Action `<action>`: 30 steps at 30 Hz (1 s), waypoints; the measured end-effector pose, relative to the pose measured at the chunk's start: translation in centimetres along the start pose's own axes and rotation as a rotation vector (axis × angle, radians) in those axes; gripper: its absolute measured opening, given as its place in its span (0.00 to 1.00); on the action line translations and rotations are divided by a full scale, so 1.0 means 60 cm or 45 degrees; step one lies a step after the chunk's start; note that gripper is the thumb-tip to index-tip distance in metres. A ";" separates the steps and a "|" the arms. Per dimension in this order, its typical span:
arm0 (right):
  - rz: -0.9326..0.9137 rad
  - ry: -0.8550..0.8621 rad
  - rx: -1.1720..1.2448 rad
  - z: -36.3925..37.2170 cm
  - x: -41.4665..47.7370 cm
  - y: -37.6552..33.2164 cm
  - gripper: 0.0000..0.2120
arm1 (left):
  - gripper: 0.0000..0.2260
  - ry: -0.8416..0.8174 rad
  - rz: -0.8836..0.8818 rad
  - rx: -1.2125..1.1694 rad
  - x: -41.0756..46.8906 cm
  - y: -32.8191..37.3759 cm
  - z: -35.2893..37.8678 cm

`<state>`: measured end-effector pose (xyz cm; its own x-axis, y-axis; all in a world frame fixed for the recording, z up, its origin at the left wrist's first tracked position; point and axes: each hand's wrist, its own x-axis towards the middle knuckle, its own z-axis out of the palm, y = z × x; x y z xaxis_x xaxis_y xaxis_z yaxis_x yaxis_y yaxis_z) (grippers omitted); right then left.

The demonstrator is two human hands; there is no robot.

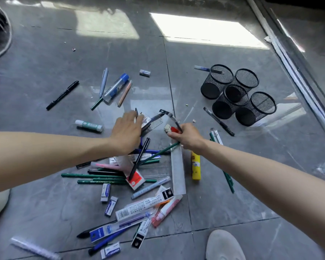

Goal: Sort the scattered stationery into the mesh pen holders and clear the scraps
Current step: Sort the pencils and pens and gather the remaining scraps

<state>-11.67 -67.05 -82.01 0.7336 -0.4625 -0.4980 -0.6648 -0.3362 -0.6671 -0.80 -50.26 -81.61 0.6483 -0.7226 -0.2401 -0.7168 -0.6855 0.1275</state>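
Right grip (188, 136) tight around pens (174, 122), left grip (126, 132) unclear, perhaps loose, over sunlit glossy grey floor tiles (45, 62).

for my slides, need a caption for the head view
Left grip reaches into a stationery pile while right grip holds pens, beside four mesh pen holders.

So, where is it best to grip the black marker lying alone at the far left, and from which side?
Probably mid-barrel, from above, with fingers pinching across its width. The black marker lies flat and diagonal on the floor, apart from the pile, so both long sides are free. The left hand is nearer.
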 end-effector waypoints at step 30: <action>-0.220 0.094 -0.382 0.043 -0.020 -0.011 0.12 | 0.26 0.052 0.131 -0.354 -0.022 0.022 0.025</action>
<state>-11.76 -64.17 -82.43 0.8340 -0.4323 -0.3429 -0.5516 -0.6357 -0.5401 -3.00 -50.08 -82.58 0.5899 -0.7885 -0.1742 -0.6850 -0.6028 0.4092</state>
